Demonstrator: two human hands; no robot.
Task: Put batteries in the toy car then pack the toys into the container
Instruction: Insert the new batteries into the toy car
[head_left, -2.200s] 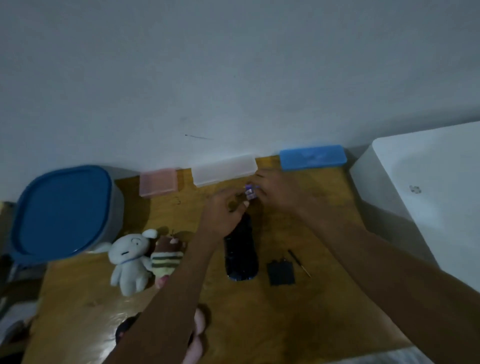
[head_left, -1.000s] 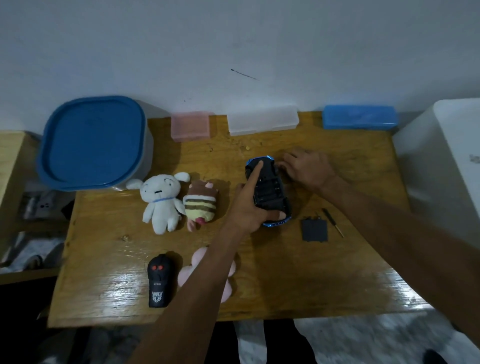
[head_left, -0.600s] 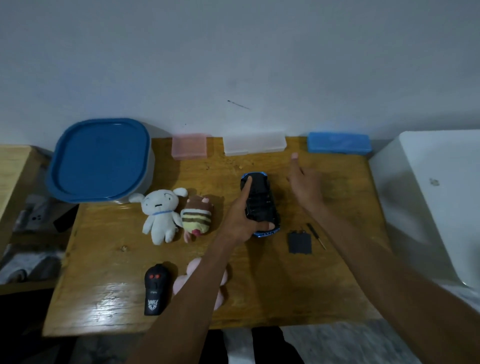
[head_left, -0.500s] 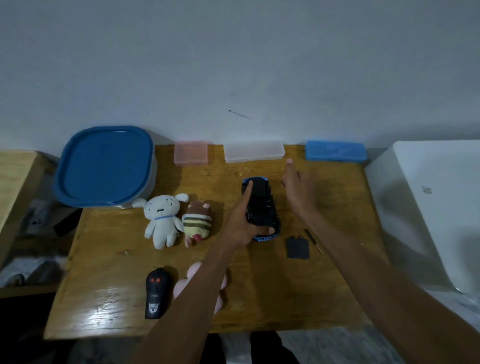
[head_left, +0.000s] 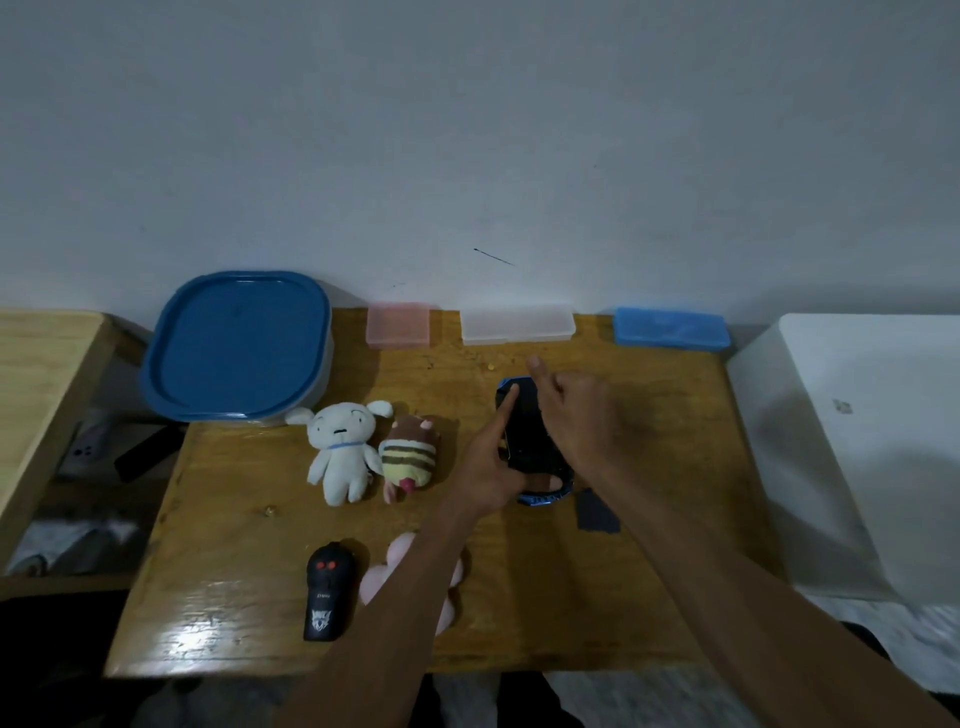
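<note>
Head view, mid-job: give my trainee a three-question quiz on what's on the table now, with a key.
1. True or false: the container's blue lid is on.
2. Which lies closest to the near table edge? A) white plush B) black remote C) pink case
3. Fill in: the loose black battery cover lies on the table beside the toy car's ____ end.

Key
1. True.
2. B.
3. Near. The left hand holds the upturned car, index finger along it; the right hand hovers over it with loose fingers.
</note>
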